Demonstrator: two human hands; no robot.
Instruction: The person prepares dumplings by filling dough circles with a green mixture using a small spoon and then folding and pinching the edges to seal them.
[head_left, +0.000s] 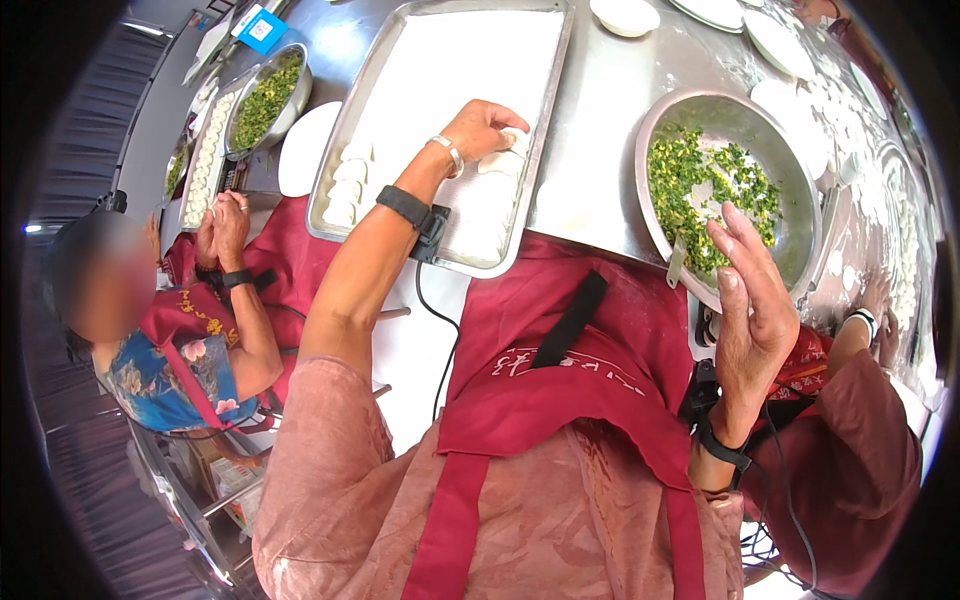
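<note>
My left hand (484, 131) reaches over a metal tray (316, 204) and has its fingertips on a white dumpling (514, 141) at the right side. More pale dumplings (501, 162) lie below it along that side, and another row (348, 180) lies inside the left wall. Raised at the table's front edge, my right hand (754, 300) holds nothing, its fingers pointing up and slightly apart. Behind it stands a large steel bowl (796, 225) with chopped green and yellow filling (675, 176). A flat metal utensil handle (676, 261) hangs over the bowl's near rim.
On the left, a person (202, 330) holds both hands together near another filling bowl (294, 97) and a dumpling tray (186, 187). A co-worker's arm (855, 345) is close on the right. A white bowl (626, 16) and floured plates (780, 45) stand farther back. A cable (456, 330) hangs from my left wrist.
</note>
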